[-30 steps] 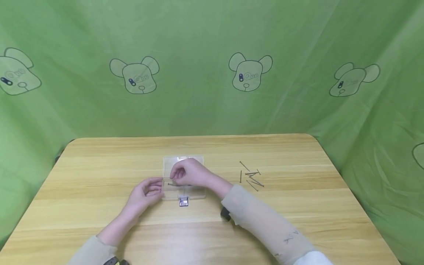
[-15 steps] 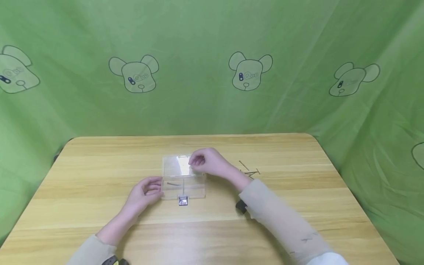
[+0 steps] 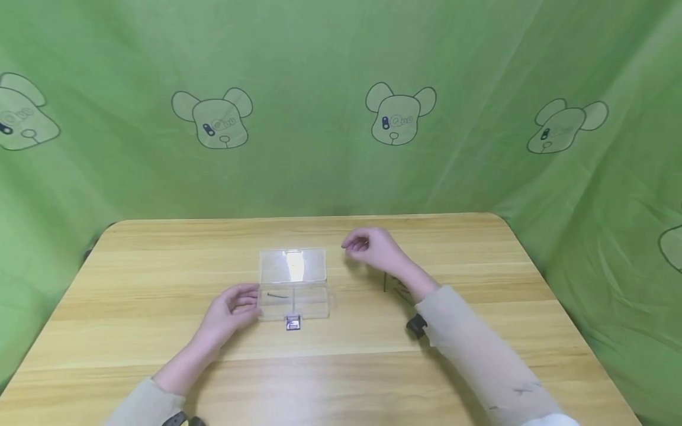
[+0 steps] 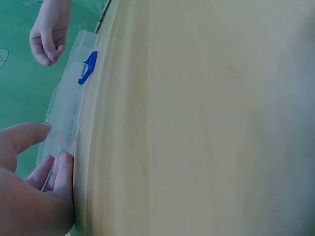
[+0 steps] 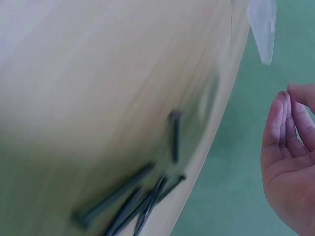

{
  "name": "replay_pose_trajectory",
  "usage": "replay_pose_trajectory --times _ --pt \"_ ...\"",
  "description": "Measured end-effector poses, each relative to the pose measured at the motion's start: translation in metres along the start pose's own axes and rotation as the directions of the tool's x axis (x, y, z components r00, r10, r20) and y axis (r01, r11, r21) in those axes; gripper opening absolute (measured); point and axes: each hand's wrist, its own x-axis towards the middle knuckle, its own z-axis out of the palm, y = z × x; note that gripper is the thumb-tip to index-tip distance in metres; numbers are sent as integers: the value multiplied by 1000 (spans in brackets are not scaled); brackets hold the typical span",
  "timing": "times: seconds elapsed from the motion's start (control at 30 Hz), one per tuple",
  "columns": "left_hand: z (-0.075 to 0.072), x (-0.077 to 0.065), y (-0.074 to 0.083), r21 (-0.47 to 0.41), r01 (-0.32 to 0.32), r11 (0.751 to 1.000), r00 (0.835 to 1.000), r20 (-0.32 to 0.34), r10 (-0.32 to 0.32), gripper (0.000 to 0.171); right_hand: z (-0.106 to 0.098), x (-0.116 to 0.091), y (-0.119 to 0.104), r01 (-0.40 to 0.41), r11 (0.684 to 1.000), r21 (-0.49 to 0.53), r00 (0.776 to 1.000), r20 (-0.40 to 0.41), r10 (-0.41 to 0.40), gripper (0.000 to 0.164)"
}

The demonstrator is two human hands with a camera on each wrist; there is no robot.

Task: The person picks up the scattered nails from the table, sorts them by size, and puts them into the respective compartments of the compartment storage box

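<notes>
A clear plastic box [image 3: 311, 303] lies on the table with its lid [image 3: 274, 266] tipped back. Inside, in the left compartment, there is a single nail [image 3: 277, 295]. My left hand [image 3: 234, 310] holds the box at its left end; the left wrist view has the thumb and fingers around that end. Over the table right of the lid is my right hand [image 3: 378, 249], its fingers loosely bent and thumb near the fingertips, with nothing visible between them. Several more nails [image 5: 142, 201] lie in a loose group under the right forearm, partly hidden in the head view.
A blue clasp [image 3: 293, 322] sticks out from the box's front edge. The wooden table [image 3: 319, 378] ends at the back against a green curtain [image 3: 309, 177] with printed bear heads.
My right hand has lifted away from the box and moved right, leaving the nail in the left compartment in sight. The left hand has stayed at the box.
</notes>
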Motion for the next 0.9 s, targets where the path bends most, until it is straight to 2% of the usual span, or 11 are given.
replay_pose_trajectory --times 0.33,0.53,0.9 --pt "-2 -1 -1 8 -1 1000 1000 2 1 62 -22 -15 33 -35 999 18 996 -85 36 17" --pt "-2 1 -3 22 -7 1000 1000 7 6 63 -31 -27 43 -90 996 18 989 -114 92 18" --pt "-1 0 -1 5 -6 1000 1000 12 6 63 -37 -38 65 -187 982 25 978 -93 189 18"
